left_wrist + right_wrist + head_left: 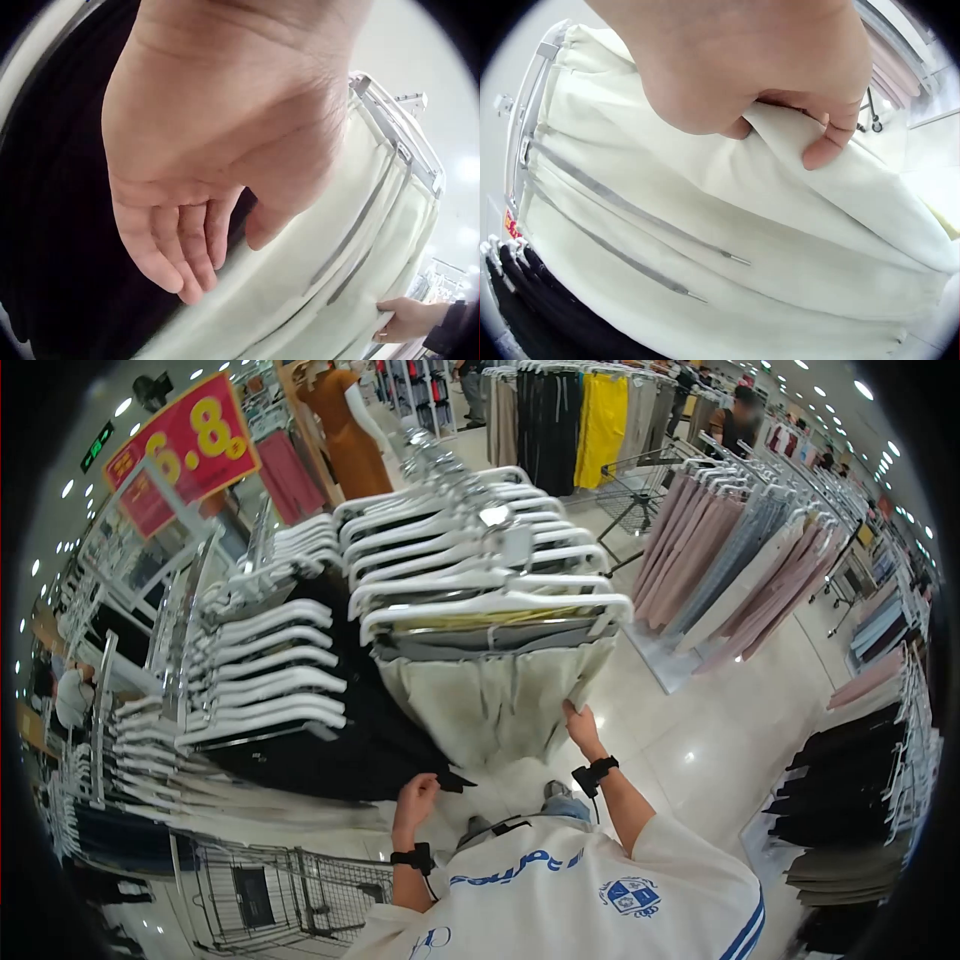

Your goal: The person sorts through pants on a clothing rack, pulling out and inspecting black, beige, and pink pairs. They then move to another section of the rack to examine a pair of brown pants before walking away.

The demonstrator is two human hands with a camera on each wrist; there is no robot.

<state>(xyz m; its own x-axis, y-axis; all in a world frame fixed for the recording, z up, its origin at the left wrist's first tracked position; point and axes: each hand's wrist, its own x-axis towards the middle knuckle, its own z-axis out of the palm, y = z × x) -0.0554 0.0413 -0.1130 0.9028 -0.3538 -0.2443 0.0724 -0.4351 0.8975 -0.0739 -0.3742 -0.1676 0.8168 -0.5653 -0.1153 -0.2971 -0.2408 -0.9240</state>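
Pale cream trousers with a grey drawstring hang on a white hanger at the front of the rack. My right hand pinches their side edge; in the right wrist view the right hand has a fold of the cream cloth between thumb and fingers. My left hand is beside the hem of black garments, fingers loosely bent and holding nothing. In the left wrist view the left hand hangs in front of black cloth and the cream trousers.
A wire shopping cart stands at the lower left. White hangers fill the rack on the left. Pink and blue garments hang on a rack at the right, dark ones at the far right. A red price sign is at the upper left.
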